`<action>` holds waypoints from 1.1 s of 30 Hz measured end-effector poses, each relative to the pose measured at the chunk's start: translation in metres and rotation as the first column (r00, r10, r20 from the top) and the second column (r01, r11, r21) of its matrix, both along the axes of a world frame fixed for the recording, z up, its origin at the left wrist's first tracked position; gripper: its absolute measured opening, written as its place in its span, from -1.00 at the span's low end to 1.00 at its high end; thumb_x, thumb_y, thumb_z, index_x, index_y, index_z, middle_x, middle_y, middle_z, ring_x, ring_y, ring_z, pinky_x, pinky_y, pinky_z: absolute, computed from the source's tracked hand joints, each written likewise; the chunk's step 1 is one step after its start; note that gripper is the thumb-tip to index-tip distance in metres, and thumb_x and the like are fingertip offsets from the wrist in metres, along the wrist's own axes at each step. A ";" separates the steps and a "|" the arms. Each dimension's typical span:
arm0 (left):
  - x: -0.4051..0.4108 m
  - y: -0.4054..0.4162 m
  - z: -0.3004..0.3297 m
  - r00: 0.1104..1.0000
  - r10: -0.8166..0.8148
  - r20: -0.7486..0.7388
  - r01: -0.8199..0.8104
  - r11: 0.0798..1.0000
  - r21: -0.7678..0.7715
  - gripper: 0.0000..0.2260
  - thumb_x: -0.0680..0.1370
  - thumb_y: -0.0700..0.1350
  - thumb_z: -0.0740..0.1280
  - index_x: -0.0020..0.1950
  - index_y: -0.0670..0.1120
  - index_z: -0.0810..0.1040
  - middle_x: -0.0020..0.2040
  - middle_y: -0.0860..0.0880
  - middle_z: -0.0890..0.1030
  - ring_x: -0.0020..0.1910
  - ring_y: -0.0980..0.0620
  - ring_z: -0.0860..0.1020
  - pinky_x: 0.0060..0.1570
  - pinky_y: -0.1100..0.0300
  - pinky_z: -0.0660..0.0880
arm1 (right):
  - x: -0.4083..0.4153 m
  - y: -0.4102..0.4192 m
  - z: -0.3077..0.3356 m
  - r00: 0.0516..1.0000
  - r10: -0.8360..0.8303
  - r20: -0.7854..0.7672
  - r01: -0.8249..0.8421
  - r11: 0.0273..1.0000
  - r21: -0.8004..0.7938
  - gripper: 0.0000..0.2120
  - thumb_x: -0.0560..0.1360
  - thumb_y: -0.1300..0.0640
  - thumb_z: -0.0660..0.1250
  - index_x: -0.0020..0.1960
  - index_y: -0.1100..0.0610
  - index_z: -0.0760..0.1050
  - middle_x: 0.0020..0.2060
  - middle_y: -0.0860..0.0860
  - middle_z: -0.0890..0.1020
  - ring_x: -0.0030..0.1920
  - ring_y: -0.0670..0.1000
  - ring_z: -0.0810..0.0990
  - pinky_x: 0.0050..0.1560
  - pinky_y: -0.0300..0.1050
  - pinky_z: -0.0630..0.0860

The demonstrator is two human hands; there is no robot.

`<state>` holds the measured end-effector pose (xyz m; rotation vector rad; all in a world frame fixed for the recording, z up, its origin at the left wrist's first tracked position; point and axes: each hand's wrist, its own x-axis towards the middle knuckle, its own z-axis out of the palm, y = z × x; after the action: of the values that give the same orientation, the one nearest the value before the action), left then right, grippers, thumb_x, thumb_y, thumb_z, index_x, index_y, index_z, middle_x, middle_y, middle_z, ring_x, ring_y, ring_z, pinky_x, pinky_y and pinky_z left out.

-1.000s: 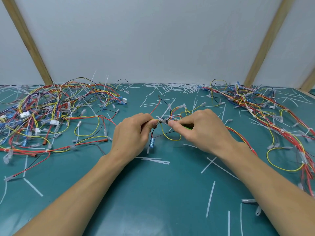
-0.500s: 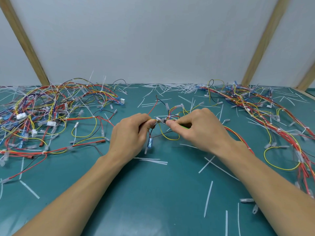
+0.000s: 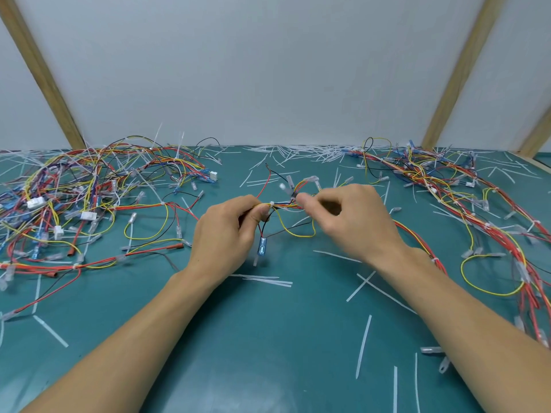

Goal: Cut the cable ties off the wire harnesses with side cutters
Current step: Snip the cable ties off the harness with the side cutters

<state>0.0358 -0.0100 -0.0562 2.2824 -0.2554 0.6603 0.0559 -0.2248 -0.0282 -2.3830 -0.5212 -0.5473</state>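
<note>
while both hands (image 3: 286, 222) pinch one wire harness (image 3: 293, 217), tangled piles (image 3: 89, 201) flank them.

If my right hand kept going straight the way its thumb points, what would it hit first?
Probably the white cable tie on the wire bundle, right before the left hand's thumb; the right hand is blurred, so depth is uncertain.

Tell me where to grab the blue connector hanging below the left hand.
Pinch the blue connector across its flat plastic body, coming from below and the right. It dangles upright on thin wires under the left hand, so that side is free of the fingers.
</note>
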 end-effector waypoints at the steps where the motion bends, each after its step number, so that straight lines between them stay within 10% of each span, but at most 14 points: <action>1: 0.000 0.000 0.000 1.000 -0.004 -0.015 0.004 1.000 -0.026 -0.78 0.64 0.01 0.30 -0.16 0.01 0.63 -0.48 0.12 0.42 -0.47 0.09 0.34 -0.40 0.14 0.19 | 0.002 -0.001 0.002 1.000 -0.027 0.000 0.027 0.994 0.102 -0.46 0.57 -0.31 0.22 -0.32 0.07 0.61 -0.49 -0.01 0.54 -0.40 0.03 0.48 -0.29 -0.01 0.42; 10: 0.001 0.002 0.003 0.994 -0.095 -0.061 0.082 0.978 -0.193 -0.72 0.66 -0.06 0.29 -0.23 -0.02 0.61 -0.55 0.08 0.25 -0.51 0.10 0.18 -0.44 0.24 0.09 | 0.018 -0.016 -0.001 0.971 -0.082 -0.224 0.192 0.825 0.532 -0.53 0.65 -0.21 0.25 -0.26 0.09 0.59 -0.47 -0.06 0.57 -0.47 -0.04 0.52 -0.44 -0.03 0.54; 15: 0.007 0.007 0.003 0.983 -0.143 -0.118 0.087 0.917 -0.388 -0.68 0.68 -0.07 0.25 -0.24 -0.06 0.61 -0.50 0.11 0.24 -0.48 0.06 0.16 -0.43 0.20 0.09 | 0.021 -0.016 -0.007 0.956 -0.067 -0.286 0.219 0.811 0.542 -0.59 0.55 -0.05 0.43 -0.19 0.31 0.54 -0.45 0.12 0.52 -0.49 0.07 0.49 -0.38 0.19 0.56; 22: 0.007 0.007 0.008 0.929 -0.284 -0.239 0.070 0.766 -0.639 -0.63 0.67 -0.03 0.25 -0.29 -0.08 0.63 -0.47 0.07 0.15 -0.54 0.08 0.09 -0.54 0.36 0.05 | 0.024 -0.015 -0.016 0.942 -0.002 -0.336 0.187 0.833 0.520 -0.87 0.51 0.18 0.45 -0.18 0.01 0.66 -0.49 -0.13 0.55 -0.40 -0.01 0.49 -0.41 -0.11 0.51; 33: 0.005 0.010 0.013 0.853 -0.444 -0.275 0.107 0.664 -0.740 -0.67 0.62 0.02 0.27 -0.28 -0.05 0.64 -0.47 0.06 0.14 -0.57 0.09 0.08 -0.54 0.32 0.15 | 0.018 -0.009 -0.015 0.953 0.042 -0.300 0.113 0.870 0.480 -0.99 0.49 0.11 0.51 -0.10 0.02 0.70 -0.44 -0.16 0.58 -0.38 -0.03 0.49 -0.27 0.13 0.61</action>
<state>0.0408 0.0004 -0.0428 1.5191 -0.1043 0.0236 0.0743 -0.2335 -0.0432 -1.9328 -0.1686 -0.2761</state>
